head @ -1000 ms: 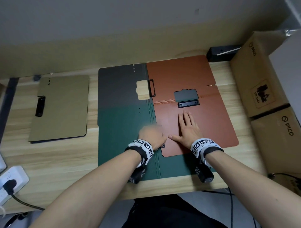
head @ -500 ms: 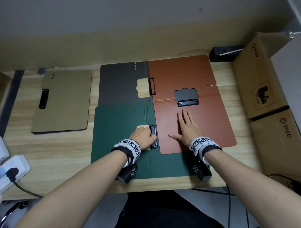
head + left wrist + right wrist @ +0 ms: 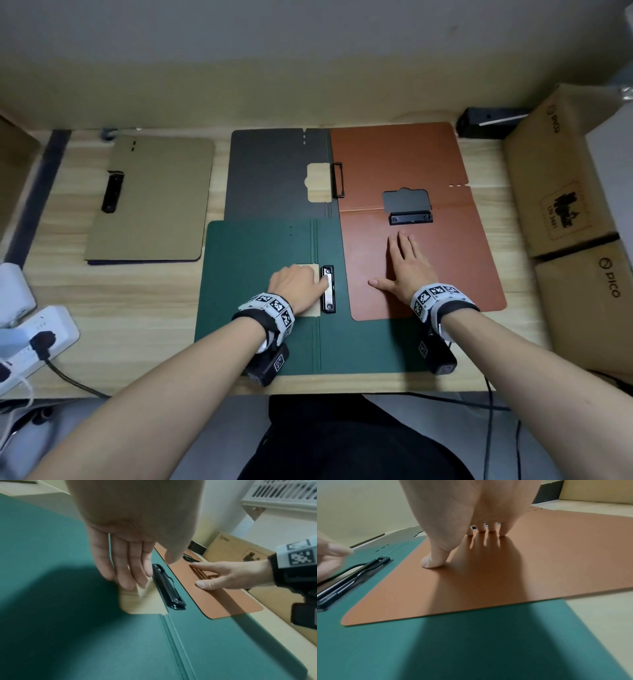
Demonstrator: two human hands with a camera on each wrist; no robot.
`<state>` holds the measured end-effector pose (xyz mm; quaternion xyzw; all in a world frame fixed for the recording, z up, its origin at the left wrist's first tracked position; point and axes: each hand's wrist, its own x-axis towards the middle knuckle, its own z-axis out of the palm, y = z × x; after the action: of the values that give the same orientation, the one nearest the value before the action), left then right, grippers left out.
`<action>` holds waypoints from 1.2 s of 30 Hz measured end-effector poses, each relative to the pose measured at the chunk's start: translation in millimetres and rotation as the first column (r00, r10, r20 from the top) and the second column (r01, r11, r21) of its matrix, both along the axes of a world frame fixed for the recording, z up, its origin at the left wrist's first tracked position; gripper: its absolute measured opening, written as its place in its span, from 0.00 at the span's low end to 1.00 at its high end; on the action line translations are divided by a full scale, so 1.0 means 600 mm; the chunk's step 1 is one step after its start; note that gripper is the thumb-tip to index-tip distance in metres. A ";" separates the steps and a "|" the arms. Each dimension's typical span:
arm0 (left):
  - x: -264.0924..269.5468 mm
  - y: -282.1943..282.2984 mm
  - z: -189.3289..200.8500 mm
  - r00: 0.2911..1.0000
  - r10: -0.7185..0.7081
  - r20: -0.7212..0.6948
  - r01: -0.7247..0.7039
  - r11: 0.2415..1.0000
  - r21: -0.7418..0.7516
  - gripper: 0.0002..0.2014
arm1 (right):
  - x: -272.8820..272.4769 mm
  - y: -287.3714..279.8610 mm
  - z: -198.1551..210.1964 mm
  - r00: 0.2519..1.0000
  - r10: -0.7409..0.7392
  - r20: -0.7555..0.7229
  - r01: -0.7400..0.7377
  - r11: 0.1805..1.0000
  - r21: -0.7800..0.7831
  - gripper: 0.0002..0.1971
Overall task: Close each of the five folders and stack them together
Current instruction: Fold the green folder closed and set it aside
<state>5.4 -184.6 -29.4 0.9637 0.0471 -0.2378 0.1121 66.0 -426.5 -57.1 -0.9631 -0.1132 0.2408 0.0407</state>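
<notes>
Two hands are working side by side: left hand [image 3: 298, 287], fingers straight, is pressing the green folder [image 3: 260, 260] beside its clip [image 3: 327, 288], whose long axis runs away from the person; right hand [image 3: 406, 269] is lying spread flat on the brown folder [image 3: 428, 267] overlapping the green one's right half.

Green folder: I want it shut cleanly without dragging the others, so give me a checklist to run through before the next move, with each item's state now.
1. Left hand at the green folder, fingers by its black clip: ok.
2. Clip pressed flat: cannot tell.
3. Green folder free to fold: not ok; the brown folder overlaps its right half.
4. Right hand flat on the brown folder, steadying it: ok.
5. Grey folder clear of the green one: not ok; the green folder overlaps its near edge.
6. Tan folder closed, lying apart on the left: ok.
</notes>
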 end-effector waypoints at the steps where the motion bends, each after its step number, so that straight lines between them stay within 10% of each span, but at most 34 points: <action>1: -0.004 0.019 0.006 1.000 0.030 0.002 -0.030 0.999 -0.010 0.23 | -0.001 0.005 0.005 1.000 -0.007 -0.001 0.007 1.000 0.002 0.57; 8: -0.053 0.207 0.010 0.957 0.285 -0.053 -0.283 0.958 0.045 0.13 | -0.037 0.075 0.025 0.996 0.085 0.002 -0.085 0.995 0.048 0.53; 17: -0.110 0.297 -0.009 0.855 0.518 -0.038 -0.519 0.853 -0.054 0.27 | -0.075 0.170 0.033 0.978 0.202 -0.058 -0.207 0.975 -0.081 0.43; 21: -0.088 0.284 -0.006 0.640 0.738 -0.217 -0.769 0.611 -0.190 0.32 | -0.080 0.179 0.046 0.976 0.177 -0.127 -0.196 0.968 -0.159 0.43; 26: -0.061 0.315 -0.005 0.498 0.793 -0.351 -0.825 0.309 -0.473 0.13 | -0.070 0.170 0.047 0.970 0.153 -0.189 -0.178 0.976 -0.123 0.46; 30: -0.053 0.316 0.060 0.647 0.674 -0.356 -0.743 0.454 -0.492 0.06 | -0.070 0.174 0.051 0.970 0.183 -0.162 -0.202 0.974 -0.105 0.47; 36: -0.070 0.406 0.088 0.667 0.694 -0.270 -0.738 0.566 -0.368 0.12 | -0.077 0.197 0.048 0.948 0.297 -0.113 -0.310 0.942 -0.129 0.51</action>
<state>-36.8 59.1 23.3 0.7954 0.3827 -0.2214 0.4147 19.8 -308.6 -28.6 -0.9223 -0.2405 0.2960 -0.0620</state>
